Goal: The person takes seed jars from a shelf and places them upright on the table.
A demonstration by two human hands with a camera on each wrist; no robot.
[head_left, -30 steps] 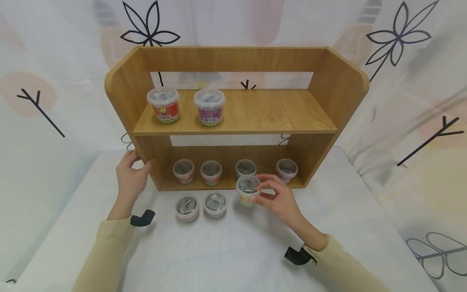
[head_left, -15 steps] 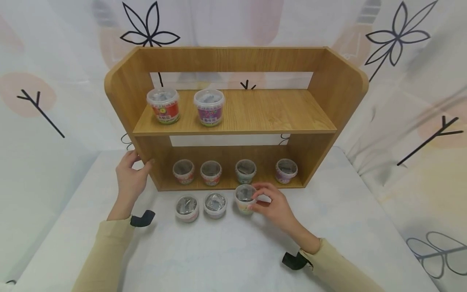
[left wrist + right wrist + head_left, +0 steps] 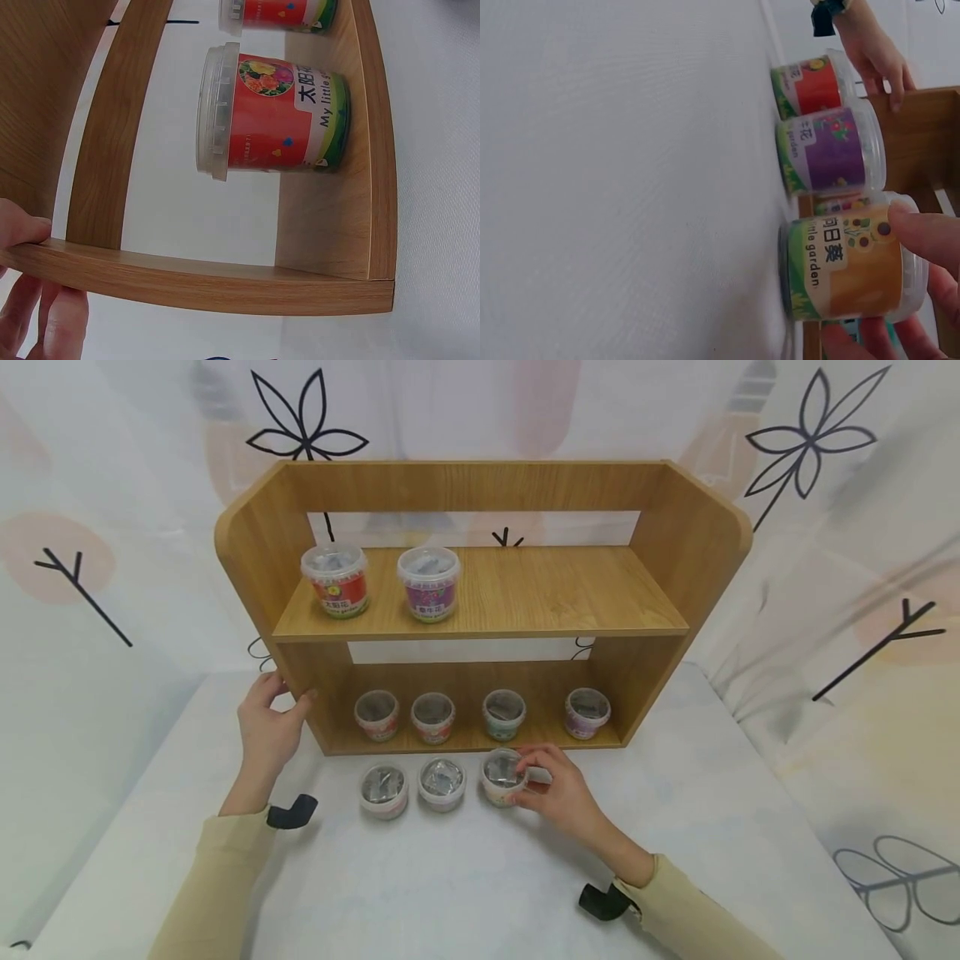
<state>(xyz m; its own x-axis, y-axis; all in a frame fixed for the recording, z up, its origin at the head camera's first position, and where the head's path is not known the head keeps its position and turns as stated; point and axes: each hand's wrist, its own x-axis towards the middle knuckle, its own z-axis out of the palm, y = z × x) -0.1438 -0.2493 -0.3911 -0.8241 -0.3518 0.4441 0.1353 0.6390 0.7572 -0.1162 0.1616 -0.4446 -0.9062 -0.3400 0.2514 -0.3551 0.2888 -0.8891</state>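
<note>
My right hand (image 3: 557, 787) grips a lidded plastic cup (image 3: 855, 264) with an orange sunflower label, upright on the table in front of the shelf. In the right wrist view the thumb lies at its lid rim and fingers curl behind it. To its left on the table stand a purple-labelled cup (image 3: 442, 783) and a red-labelled cup (image 3: 384, 791). At the left, my left hand (image 3: 272, 724) grips the front edge of the wooden shelf's side panel (image 3: 195, 281), thumb on one face and fingers on the other.
The two-tier wooden shelf (image 3: 480, 632) stands at the back of the white table (image 3: 420, 893). A red-labelled cup (image 3: 339, 580) and a purple-labelled cup (image 3: 430, 583) sit on its upper tier. Several cups, including a teal one (image 3: 503, 715), line the lower tier.
My right hand has brought the sunflower cup slightly left and down, from in front of the lower tier to the table beside the other two cups. The left hand keeps its grip.
</note>
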